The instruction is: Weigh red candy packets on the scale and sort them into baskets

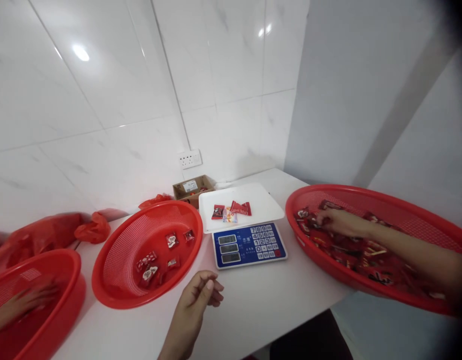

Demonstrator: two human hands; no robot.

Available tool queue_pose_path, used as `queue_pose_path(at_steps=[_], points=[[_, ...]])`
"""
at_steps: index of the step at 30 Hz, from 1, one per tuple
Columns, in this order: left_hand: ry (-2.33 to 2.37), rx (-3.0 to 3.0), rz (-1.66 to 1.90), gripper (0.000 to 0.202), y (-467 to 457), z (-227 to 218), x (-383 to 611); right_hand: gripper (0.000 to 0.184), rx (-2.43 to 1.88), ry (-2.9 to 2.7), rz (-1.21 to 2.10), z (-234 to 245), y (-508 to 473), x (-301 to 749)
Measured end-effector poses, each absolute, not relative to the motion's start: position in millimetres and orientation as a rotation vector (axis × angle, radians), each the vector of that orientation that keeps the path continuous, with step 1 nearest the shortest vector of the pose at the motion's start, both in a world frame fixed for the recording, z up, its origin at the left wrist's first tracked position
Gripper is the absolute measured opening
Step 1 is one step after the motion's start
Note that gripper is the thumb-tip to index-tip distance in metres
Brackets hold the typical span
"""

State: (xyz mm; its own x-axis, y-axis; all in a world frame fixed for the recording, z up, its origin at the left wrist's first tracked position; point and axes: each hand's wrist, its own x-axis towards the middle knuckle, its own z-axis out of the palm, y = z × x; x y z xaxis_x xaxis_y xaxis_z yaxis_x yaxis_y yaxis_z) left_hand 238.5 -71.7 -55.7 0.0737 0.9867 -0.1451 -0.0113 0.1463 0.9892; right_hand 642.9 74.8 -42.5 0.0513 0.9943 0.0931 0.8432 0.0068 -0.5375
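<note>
A: What is the right hand [343, 223] doing?

B: Its fingers curl down among red-wrapped sweets [354, 255] in a wide oval red plastic basket [381, 202]. I can't tell whether they have hold of one.

A: And the left hand [191, 307]?

B: Half-open, fingers loosely curled, nothing visible in it. It's over the white surface [261, 315], just in front of a blue-faced digital scale [249, 245].

A: Any readable writing?

B: The scale's keypad shows digits 0 to 9. Its three display windows and small print are too small to read.

A: What else is near that hand?

B: Ahead of it, a white plastic tray [259, 205] on the scale carries a few red-wrapped sweets [231, 211]. To its left, a round red plastic basket [103, 280] holds several more [152, 262]. Farther left, another person's blurred hand [26, 300] lies in a third red plastic basket [68, 265].
</note>
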Motion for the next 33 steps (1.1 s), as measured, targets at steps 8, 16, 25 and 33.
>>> queue_pose_path(at_steps=[8, 16, 25, 33], points=[[1.246, 1.031, 1.12, 0.041, -68.8, -62.8, 236.6, 0.007, -1.771, -1.427, 0.9, -5.5, 82.5, 648.5], [1.217, 1.005, 1.116, 0.041, -70.9, -57.0, 246.5, 0.02, -1.392, -1.274, 1.315, 20.9, 115.2, 596.6], [1.183, 0.995, 1.13, 0.043, -81.2, -56.8, 241.0, 0.016, -1.364, -1.609, 1.342, 26.4, 160.5, 492.8], [1.187, 0.936, 1.142, 0.041, -84.9, -62.5, 230.1, 0.038, -1.36, -1.633, 1.338, 25.4, 165.5, 480.9]])
